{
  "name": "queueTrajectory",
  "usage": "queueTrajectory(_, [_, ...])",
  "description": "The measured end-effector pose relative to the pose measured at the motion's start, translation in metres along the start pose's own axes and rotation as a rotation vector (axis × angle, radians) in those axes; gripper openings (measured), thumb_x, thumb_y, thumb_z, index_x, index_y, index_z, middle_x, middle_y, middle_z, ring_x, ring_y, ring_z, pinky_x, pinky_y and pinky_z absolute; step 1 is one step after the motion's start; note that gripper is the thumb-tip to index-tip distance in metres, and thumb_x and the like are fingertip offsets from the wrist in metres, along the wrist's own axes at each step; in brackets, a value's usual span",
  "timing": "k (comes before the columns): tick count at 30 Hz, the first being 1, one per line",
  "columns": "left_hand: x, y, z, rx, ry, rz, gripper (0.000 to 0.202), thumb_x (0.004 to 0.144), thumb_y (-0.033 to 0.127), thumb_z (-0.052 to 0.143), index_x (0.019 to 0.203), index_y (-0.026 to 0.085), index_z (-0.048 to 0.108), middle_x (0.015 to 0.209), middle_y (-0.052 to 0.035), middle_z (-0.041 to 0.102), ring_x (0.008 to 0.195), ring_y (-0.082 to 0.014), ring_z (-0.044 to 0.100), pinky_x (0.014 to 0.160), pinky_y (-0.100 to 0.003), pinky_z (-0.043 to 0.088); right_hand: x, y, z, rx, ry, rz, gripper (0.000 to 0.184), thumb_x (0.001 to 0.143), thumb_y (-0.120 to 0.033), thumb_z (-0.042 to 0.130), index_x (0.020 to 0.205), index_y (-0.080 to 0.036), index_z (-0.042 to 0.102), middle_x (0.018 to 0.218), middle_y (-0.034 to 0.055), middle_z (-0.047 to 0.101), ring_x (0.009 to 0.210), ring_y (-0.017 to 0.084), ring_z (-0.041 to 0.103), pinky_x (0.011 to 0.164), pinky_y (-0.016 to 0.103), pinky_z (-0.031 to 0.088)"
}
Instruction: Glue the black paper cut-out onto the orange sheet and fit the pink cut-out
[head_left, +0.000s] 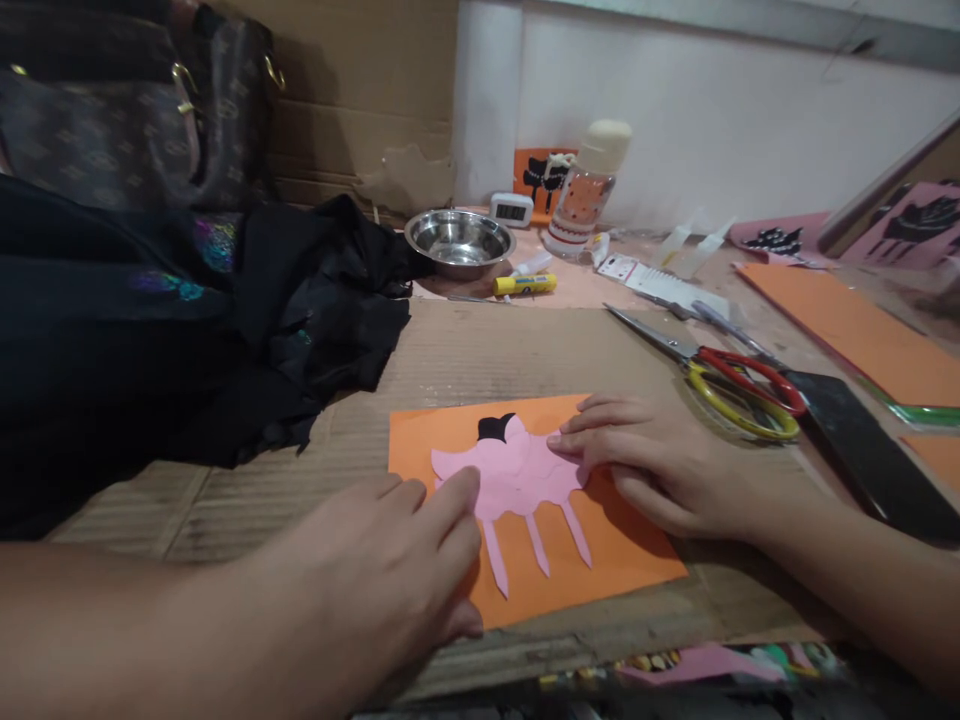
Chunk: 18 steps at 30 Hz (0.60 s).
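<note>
An orange paper sheet lies on a cardboard mat in front of me. On it rests a pink paper cutout with three pointed strips hanging down and a small black piece at its top. My left hand lies flat with its fingers stretched out, a fingertip pressing the cutout's left wing. My right hand lies flat too, fingertips on the cutout's right wing.
Scissors with red and yellow handles lie right of the sheet, beside a dark flat slab. Behind are a steel bowl, a glue stick, a bottle and orange paper. Black cloth and a handbag fill the left.
</note>
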<state>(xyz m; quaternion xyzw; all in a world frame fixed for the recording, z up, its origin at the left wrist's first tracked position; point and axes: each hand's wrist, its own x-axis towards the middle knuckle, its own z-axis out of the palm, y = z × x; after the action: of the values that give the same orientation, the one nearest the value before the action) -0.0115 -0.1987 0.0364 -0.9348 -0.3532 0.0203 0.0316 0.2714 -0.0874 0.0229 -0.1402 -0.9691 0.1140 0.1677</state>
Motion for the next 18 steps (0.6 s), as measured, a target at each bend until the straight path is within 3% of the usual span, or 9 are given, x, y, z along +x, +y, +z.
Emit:
queueTrajectory(3, [0.001, 0.000, -0.002, 0.015, -0.069, 0.001, 0.031, 0.096, 0.048, 0.062, 0.098, 0.019, 0.071, 0.124, -0.0162, 0.070, 0.075, -0.0225, 0.067, 0.054, -0.032, 0.044, 0.001, -0.001, -0.001, -0.008, 0.009, -0.010, 0.033, 0.086, -0.004, 0.049, 0.110, -0.018, 0.068, 0.108, 0.0115, 0.078, 0.107, 0.023, 0.071, 0.094, 0.039, 0.058])
queueTrajectory(7, [0.003, 0.000, -0.002, -0.015, -0.103, -0.020, 0.033, 0.094, 0.052, 0.062, 0.099, 0.020, 0.070, 0.134, -0.0195, 0.066, 0.073, -0.0238, 0.071, 0.051, -0.032, 0.046, 0.001, -0.001, 0.000, -0.003, 0.031, -0.014, 0.030, 0.086, -0.004, 0.049, 0.105, -0.018, 0.068, 0.108, 0.0113, 0.079, 0.108, 0.023, 0.071, 0.098, 0.040, 0.055])
queueTrajectory(11, [0.004, 0.003, 0.000, 0.037, -0.168, -0.020, 0.043, 0.093, 0.053, 0.062, 0.117, 0.018, 0.068, 0.137, -0.0198, 0.065, 0.061, -0.0224, 0.071, 0.049, -0.034, 0.049, -0.002, -0.001, 0.003, -0.007, 0.005, -0.010, 0.030, 0.086, -0.005, 0.048, 0.106, -0.019, 0.067, 0.112, 0.0100, 0.078, 0.110, 0.022, 0.070, 0.102, 0.041, 0.052])
queueTrajectory(14, [0.005, 0.005, 0.000, 0.083, -0.236, -0.024, 0.051, 0.097, 0.052, 0.058, 0.133, 0.016, 0.061, 0.147, -0.0213, 0.057, 0.068, -0.0248, 0.075, 0.054, -0.035, 0.053, -0.005, 0.000, 0.007, -0.031, -0.010, -0.005, 0.029, 0.087, -0.004, 0.049, 0.104, -0.020, 0.066, 0.119, 0.0090, 0.077, 0.115, 0.021, 0.068, 0.107, 0.043, 0.048])
queueTrajectory(18, [0.006, 0.005, 0.001, 0.095, -0.269, -0.012, 0.057, 0.098, 0.052, 0.056, 0.140, 0.013, 0.057, 0.149, -0.0246, 0.052, 0.069, -0.0254, 0.076, 0.054, -0.036, 0.055, -0.007, 0.002, 0.010, -0.064, -0.014, -0.027, 0.027, 0.088, -0.004, 0.050, 0.103, -0.020, 0.066, 0.123, 0.0101, 0.075, 0.121, 0.022, 0.066, 0.110, 0.044, 0.045])
